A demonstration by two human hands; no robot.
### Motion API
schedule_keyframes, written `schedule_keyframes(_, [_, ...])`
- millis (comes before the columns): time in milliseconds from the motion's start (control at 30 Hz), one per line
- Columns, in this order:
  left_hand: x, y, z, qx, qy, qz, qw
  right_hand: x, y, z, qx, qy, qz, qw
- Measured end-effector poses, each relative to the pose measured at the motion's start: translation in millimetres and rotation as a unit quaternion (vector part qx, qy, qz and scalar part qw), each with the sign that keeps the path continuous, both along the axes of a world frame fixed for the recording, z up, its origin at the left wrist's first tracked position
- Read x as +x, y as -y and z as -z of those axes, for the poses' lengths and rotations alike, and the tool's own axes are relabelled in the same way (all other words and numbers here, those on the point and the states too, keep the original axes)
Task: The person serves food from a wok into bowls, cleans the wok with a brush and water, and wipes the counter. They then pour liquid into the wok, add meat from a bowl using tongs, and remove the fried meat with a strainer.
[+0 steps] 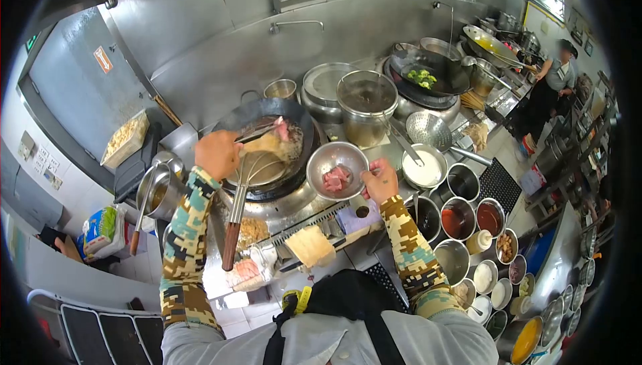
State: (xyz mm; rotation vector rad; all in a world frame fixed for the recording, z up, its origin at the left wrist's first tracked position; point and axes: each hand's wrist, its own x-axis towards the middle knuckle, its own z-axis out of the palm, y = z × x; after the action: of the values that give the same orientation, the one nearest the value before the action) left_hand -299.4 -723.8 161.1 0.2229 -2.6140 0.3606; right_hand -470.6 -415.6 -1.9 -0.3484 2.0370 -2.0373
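My left hand [217,154] is closed around metal tongs [259,132] that reach over the dark wok [231,119]. At their tips is a pink piece of meat [282,128], above bubbling brownish liquid [267,147]. My right hand [380,181] pinches the rim of a steel bowl [319,188], held beside the wok. Several raw meat slices [337,178] lie inside this bowl. A wire strainer [235,221] with a wooden handle leans on the wok's near edge, touched by neither hand.
Behind the bowl stands a steel pot [364,134] of dark liquid. To the right are a perforated ladle [428,131], a pot of white liquid [423,167] and several sauce containers [459,218]. Another wok [447,86] holds greens. A co-worker [558,80] stands far right.
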Motion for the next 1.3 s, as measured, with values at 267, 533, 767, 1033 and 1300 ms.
schedule_keyframes(267, [-56.0, 60.0, 69.1, 0.096, 0.085, -0.198, 0.972, 0.0, -10.5, 3.6, 0.019, 0.01, 0.024, 0.999])
schedule_keyframes(533, [14.2, -65.4, -23.8, 0.057, 0.099, 0.171, 0.979, 4.3, -11.4, -20.3, 0.025, 0.024, -0.002, 0.999])
schedule_keyframes(767, [8.6, -84.6, 7.3, 0.057, 0.105, 0.144, 0.982, 7.7, 5.3, -29.6, 0.034, 0.01, -0.029, 0.999])
schedule_keyframes(1033, [-4.8, -10.4, -20.6, 0.04, -0.029, 0.064, 0.997, 1.2, -6.9, -12.0, -0.01, 0.038, -0.009, 0.999])
schedule_keyframes(1300, [-74.3, 73.7, 89.0, 0.077, 0.081, -0.148, 0.983, -6.7, -27.6, 9.5, 0.0, 0.029, 0.026, 0.999])
